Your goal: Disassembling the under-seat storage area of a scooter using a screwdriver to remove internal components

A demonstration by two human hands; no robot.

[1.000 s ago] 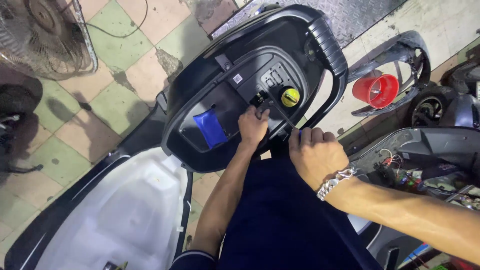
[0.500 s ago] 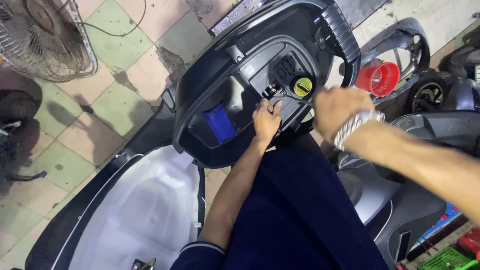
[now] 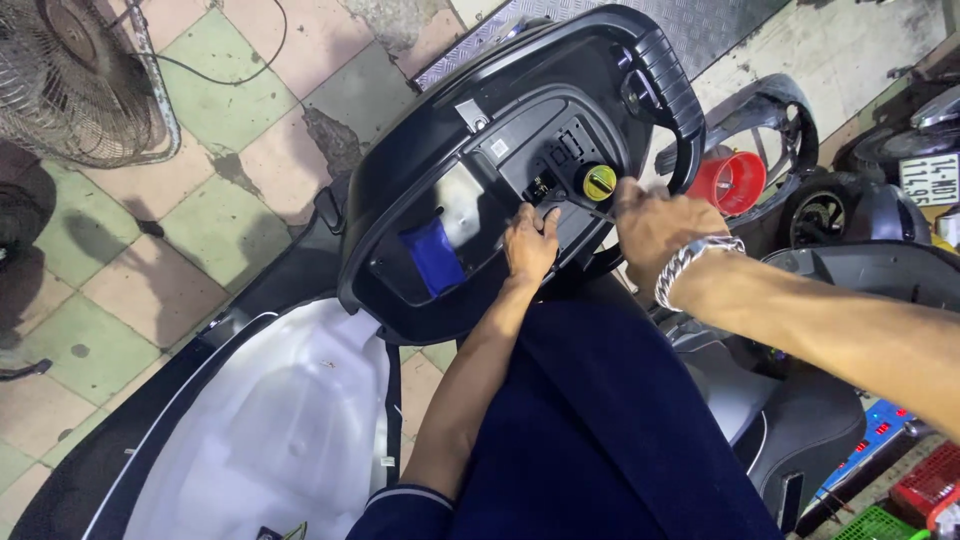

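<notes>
A black scooter body (image 3: pixel 400 200) with an open under-seat tub (image 3: pixel 470 230) lies in front of me. A yellow round cap (image 3: pixel 599 181) and a blue pad (image 3: pixel 435 256) sit inside it. My left hand (image 3: pixel 530 243) rests flat on the tub's inner panel, fingertips at a small black fitting (image 3: pixel 545 188). My right hand (image 3: pixel 655 225), with a metal bracelet (image 3: pixel 690 262) on the wrist, is closed around a thin dark tool (image 3: pixel 592 208). The tool's tip points just below the yellow cap.
A white scooter panel (image 3: pixel 270 430) lies at lower left. A floor fan (image 3: pixel 80 80) stands at upper left on the tiled floor. A red cone-shaped part (image 3: pixel 735 180), other scooter parts and wheels (image 3: pixel 820 215) crowd the right. My dark trouser leg (image 3: pixel 600 430) fills the bottom middle.
My right hand has moved up and left from beside my knee to the yellow cap, bringing the thin tool to the panel. My left hand has stayed on the panel.
</notes>
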